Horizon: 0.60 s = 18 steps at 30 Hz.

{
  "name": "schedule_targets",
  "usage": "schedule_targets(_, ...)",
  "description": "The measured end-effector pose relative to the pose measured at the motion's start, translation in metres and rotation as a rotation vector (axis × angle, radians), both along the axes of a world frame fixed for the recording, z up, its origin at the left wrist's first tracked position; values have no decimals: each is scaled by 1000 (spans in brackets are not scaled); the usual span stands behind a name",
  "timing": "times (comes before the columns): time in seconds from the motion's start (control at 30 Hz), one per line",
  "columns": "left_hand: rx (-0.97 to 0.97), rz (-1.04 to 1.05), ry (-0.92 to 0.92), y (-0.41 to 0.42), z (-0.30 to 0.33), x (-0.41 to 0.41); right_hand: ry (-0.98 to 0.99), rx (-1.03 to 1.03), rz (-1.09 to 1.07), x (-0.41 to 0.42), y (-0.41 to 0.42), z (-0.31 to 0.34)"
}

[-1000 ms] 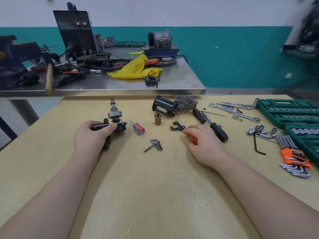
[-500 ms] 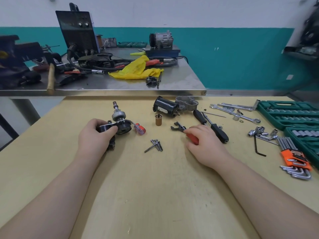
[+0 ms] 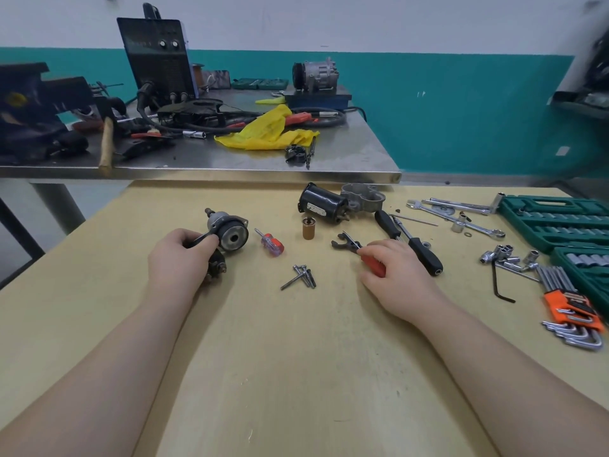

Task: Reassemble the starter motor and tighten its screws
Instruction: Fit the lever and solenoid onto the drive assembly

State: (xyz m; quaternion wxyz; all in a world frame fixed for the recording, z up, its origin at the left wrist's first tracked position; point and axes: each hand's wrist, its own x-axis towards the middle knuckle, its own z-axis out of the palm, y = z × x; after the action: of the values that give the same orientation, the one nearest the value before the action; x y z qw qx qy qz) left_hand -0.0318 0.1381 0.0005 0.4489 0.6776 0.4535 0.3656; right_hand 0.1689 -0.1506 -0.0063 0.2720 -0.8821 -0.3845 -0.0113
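The starter motor is in pieces, so reassembly looks barely begun: the left hand [image 3: 179, 257] grips the geared shaft assembly [image 3: 227, 229] at the left of the surface [image 3: 296, 374], while the black motor body [image 3: 323, 203] and grey nose housing [image 3: 362, 196] lie apart farther back. The right hand [image 3: 393, 275] holds a red-handled tool [image 3: 372, 263]. The loose screws [image 3: 303, 276] lie between the hands, none fitted yet.

Bright even overhead light, soft shadows under arms, wide-angle bending at edges, blur far right.
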Motion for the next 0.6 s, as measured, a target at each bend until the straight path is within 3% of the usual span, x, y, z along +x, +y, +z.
schedule_targets(0.13, 42, -19, 53, -5, 4, 0, 63, 110, -85, -1, 1, 4)
schedule_targets(0.23, 364, -13, 178, -15, 8, -1, 155, 218, -205, 0, 0, 7)
schedule_targets(0.3, 620, -49, 141, -31, 16, 3, 161, 207, -237, 0, -2, 8)
schedule_targets(0.37, 737, -162, 114, -48, 25, 15, 157, 173, -250, 2, -3, 9)
schedule_targets(0.47, 751, -354, 191, -66, 35, 46, 170, 147, -283, 6, -3, 11)
schedule_targets(0.6, 682, -505, 446, -69, 46, 96, 173, 116, -284, 10, -6, 14)
